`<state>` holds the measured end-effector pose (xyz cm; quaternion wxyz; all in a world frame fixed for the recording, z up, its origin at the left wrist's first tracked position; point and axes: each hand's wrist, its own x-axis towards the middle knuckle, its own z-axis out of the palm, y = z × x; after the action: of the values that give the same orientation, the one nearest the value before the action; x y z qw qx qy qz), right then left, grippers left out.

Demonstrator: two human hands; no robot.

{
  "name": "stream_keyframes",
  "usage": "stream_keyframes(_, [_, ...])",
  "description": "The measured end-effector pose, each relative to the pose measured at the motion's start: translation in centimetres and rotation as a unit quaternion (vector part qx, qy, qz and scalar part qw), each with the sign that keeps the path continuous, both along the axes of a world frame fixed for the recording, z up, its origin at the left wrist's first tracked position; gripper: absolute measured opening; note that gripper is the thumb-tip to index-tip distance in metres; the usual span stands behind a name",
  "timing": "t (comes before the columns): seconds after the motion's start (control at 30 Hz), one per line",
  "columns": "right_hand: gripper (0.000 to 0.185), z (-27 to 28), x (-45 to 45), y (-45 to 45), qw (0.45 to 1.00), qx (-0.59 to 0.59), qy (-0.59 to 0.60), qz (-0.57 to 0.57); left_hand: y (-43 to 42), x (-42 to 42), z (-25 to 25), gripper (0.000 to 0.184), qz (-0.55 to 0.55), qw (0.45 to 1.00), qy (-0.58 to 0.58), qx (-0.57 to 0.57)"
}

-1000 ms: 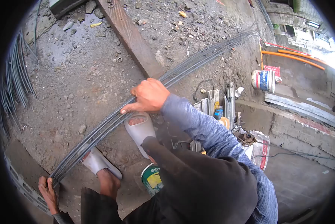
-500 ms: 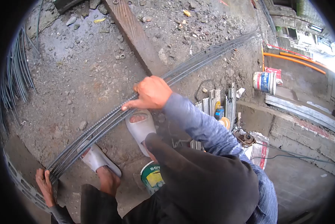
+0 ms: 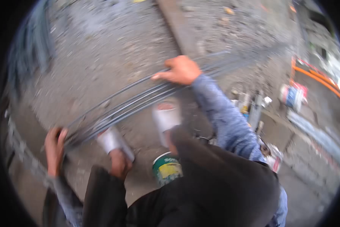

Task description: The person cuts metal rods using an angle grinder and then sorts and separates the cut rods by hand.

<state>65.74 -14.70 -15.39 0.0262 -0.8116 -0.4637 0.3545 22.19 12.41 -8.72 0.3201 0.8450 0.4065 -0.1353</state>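
Note:
A bundle of long, thin steel rebars (image 3: 139,101) stretches slantwise in front of me, above my feet. My right hand (image 3: 182,70) is closed on a rebar at the upper side of the bundle. That bar stands apart from the others, with a gap between. Lower bars pass just under the right wrist. At the bundle's left end, my left hand (image 3: 55,149) has its fingers curled around the bar ends, though motion blur softens the contact. The far right ends of the bars are smeared over the ground.
A wooden plank (image 3: 173,24) lies on the rubble-strewn ground ahead. More rebars (image 3: 31,49) lie at far left. A green bucket (image 3: 167,169) stands by my feet. To the right are metal channels (image 3: 256,111), a white-and-blue bucket (image 3: 291,95), a low block wall (image 3: 310,151) and orange pipes (image 3: 315,80).
The view has shifted, and both hands appear farther right and higher. One rebar has separated upward from the bundle, which was held closer together before.

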Motion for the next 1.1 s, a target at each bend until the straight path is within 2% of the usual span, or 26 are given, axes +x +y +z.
stream_keyframes(0.03, [0.075, -0.8, -0.2, -0.1, 1.0, 0.012, 0.019, -0.011, -0.2, 0.6, -1.1, 0.031, 0.016, 0.999, -0.023, -0.028])
stream_keyframes(0.07, [0.07, -1.5, -0.2, -0.1, 0.999, 0.013, 0.04, -0.021, 0.0, 0.3, -2.6, 0.031, 0.007, 1.0, 0.022, -0.013])
stream_keyframes(0.1, [0.064, -1.9, -0.2, 0.2, 0.999, 0.005, 0.037, -0.007, -0.2, 0.5, -3.3, 0.033, 0.047, 0.998, 0.03, -0.036])
stream_keyframes(0.13, [0.055, -3.4, 0.0, -0.5, 0.995, 0.083, 0.063, 0.009, 0.3, -1.3, -5.5, 0.033, 0.006, 1.0, -0.002, -0.009])
stream_keyframes(0.17, [0.047, -3.3, -0.3, -0.6, 0.992, 0.113, 0.033, 0.039, -0.2, -1.3, -6.2, 0.032, 0.023, 1.0, -0.013, -0.007])
stream_keyframes(0.23, [0.04, -2.7, -0.6, -0.5, 0.993, 0.076, 0.041, 0.083, -0.9, -1.6, -7.1, 0.033, 0.022, 1.0, -0.016, -0.007])
stream_keyframes(0.27, [0.04, -3.4, -0.8, -0.8, 0.99, 0.092, 0.05, 0.096, -1.0, -2.3, -8.0, 0.039, 0.025, 0.999, -0.013, -0.031])
stream_keyframes(0.33, [0.041, -3.5, -1.0, -0.3, 0.99, 0.047, 0.08, 0.111, -1.7, -2.6, -8.4, 0.049, 0.026, 0.999, -0.008, -0.044])
stream_keyframes(0.4, [0.044, -2.8, -1.8, 0.9, 0.987, -0.035, 0.15, 0.052, -2.3, -1.9, -8.3, 0.053, 0.035, 0.998, 0.008, -0.046])
stream_keyframes(0.43, [0.046, -3.8, -2.0, 0.6, 0.987, -0.005, 0.131, 0.089, -2.5, -1.7, -8.8, 0.053, 0.021, 0.999, 0.01, -0.048])
stream_keyframes(0.53, [0.043, -4.1, -3.0, 2.0, 0.984, -0.035, 0.137, 0.106, -3.7, -0.1, -8.6, 0.045, 0.004, 0.997, 0.05, -0.061])
stream_keyframes(0.63, [0.041, -4.5, -2.7, 1.9, 0.983, -0.049, 0.158, 0.084, -3.1, -0.5, -8.4, 0.045, 0.01, 0.995, 0.029, -0.092])
stream_keyframes(0.87, [0.037, -4.9, -3.6, 2.3, 0.977, -0.069, 0.185, 0.086, -3.5, -3.1, -9.5, 0.046, 0.024, 0.997, -0.056, -0.037])
stream_keyframes(1.1, [0.034, -4.3, -5.3, 3.0, 0.977, -0.053, 0.19, 0.086, -2.8, -4.3, -9.4, 0.042, 0.034, 0.996, -0.075, -0.042])
